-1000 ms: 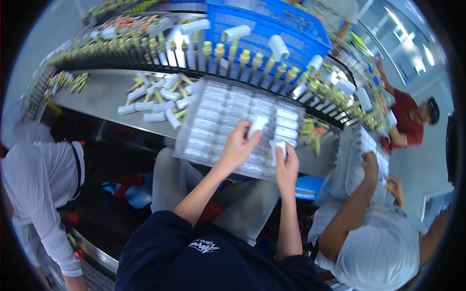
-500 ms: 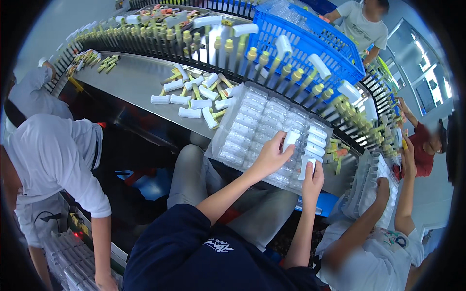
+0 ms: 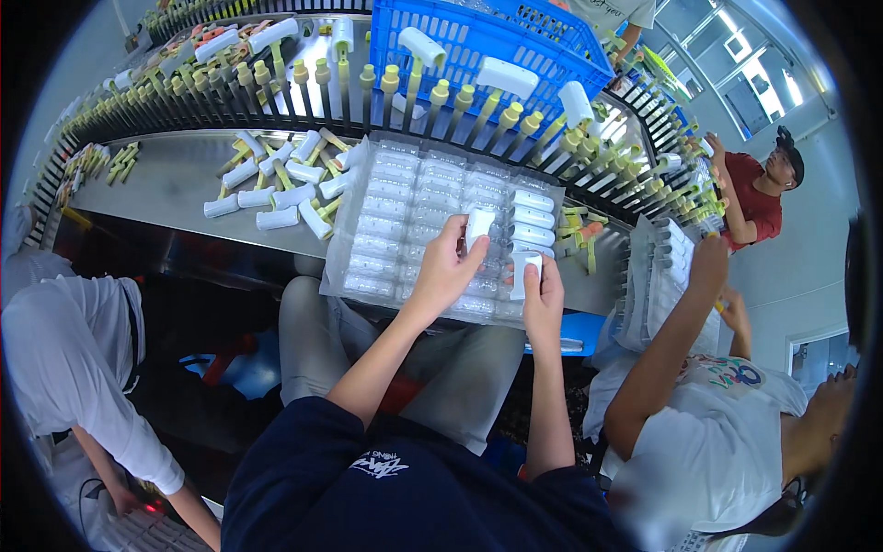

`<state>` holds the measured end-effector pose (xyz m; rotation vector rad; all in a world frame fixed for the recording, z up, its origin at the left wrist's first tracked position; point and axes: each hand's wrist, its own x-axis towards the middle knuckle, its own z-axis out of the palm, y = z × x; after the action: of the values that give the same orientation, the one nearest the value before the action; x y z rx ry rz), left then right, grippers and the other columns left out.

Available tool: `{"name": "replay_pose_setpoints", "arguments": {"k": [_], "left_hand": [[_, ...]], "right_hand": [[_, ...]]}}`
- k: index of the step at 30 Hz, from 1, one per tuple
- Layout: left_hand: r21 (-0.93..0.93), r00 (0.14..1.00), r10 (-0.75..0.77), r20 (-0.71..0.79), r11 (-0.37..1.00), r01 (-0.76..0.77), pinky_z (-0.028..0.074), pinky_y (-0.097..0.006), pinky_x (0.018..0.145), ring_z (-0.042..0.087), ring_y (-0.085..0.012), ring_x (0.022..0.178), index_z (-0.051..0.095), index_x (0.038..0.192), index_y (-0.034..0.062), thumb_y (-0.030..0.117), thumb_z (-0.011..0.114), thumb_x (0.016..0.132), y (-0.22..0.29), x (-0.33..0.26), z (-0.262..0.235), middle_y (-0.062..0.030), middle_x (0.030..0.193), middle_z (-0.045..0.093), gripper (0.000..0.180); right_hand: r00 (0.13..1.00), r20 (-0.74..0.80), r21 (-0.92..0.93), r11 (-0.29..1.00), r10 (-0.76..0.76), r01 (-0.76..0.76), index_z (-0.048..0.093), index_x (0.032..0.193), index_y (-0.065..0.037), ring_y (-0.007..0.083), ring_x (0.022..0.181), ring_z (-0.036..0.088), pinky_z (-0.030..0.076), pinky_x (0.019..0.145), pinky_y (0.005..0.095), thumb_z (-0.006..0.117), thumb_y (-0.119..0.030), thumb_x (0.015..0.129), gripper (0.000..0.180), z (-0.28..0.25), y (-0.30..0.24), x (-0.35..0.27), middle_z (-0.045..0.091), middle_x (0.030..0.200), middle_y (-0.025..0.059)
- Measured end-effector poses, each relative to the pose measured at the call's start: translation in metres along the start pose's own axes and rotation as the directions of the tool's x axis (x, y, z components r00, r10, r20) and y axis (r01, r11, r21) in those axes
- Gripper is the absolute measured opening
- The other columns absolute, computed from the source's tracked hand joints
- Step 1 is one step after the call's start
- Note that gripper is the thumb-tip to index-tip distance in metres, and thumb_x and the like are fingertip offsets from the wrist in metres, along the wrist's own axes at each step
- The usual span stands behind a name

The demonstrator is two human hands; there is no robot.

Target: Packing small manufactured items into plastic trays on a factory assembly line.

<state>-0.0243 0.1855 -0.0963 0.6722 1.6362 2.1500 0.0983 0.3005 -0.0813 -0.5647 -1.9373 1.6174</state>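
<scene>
Over a clear plastic blister tray (image 3: 364,269) on my lap and the bench edge, both my hands are closed on white parts. My left hand (image 3: 447,269) pinches a white curved plastic shell (image 3: 479,226) between thumb and fingers, above the tray's middle rows. Held upright in my right hand (image 3: 544,296) is another white plastic shell (image 3: 525,275), near the lower part of the right column. Several white shells (image 3: 533,217) lie stacked along the upper part of that column. The other pockets look transparent. Fingers partly hide both held shells.
Loose white-and-yellow pieces (image 3: 291,197) lie on the metal bench (image 3: 166,189) left of the tray. Behind it runs a conveyor rack of dark pegs with yellow tips (image 3: 440,92). A blue crate (image 3: 478,46) stands beyond. Co-workers sit close on both sides.
The whole view has shifted, so the bench and tray appear farther left and higher. Both hands keep their white shells over the tray, with little movement relative to it.
</scene>
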Motion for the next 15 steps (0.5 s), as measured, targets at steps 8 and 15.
{"name": "replay_pose_setpoints", "arguments": {"k": [8, 15], "left_hand": [[0.106, 0.999, -0.029, 0.023, 0.994, 0.026, 0.054, -0.03, 0.063, 0.067, -0.0158, 0.077, 0.051, 0.119, -0.0029, 0.019, 0.062, 0.096, -0.004, 0.0, -0.001, -0.0116, 0.09, 0.067, 0.033], [0.153, 0.997, 0.081, -0.017, 0.985, -0.077, 0.045, -0.039, 0.059, 0.057, -0.0291, 0.061, 0.052, 0.114, -0.0015, 0.021, 0.064, 0.092, -0.003, -0.003, 0.001, -0.017, 0.071, 0.059, 0.034]], "right_hand": [[0.939, -0.22, -0.137, 0.961, -0.266, 0.24, 0.058, 0.112, 0.001, 0.0091, 0.083, 0.058, 0.047, 0.076, 0.0245, 0.054, -0.015, 0.1, 0.02, -0.026, -0.059, 0.075, 0.063, 0.094, 0.0049], [0.884, 0.03, -0.281, 0.844, -0.467, 0.456, 0.059, 0.115, 0.008, 0.0136, 0.092, 0.065, 0.049, 0.08, 0.0245, 0.062, -0.026, 0.098, 0.038, -0.056, -0.129, 0.206, 0.068, 0.102, 0.0132]]}}
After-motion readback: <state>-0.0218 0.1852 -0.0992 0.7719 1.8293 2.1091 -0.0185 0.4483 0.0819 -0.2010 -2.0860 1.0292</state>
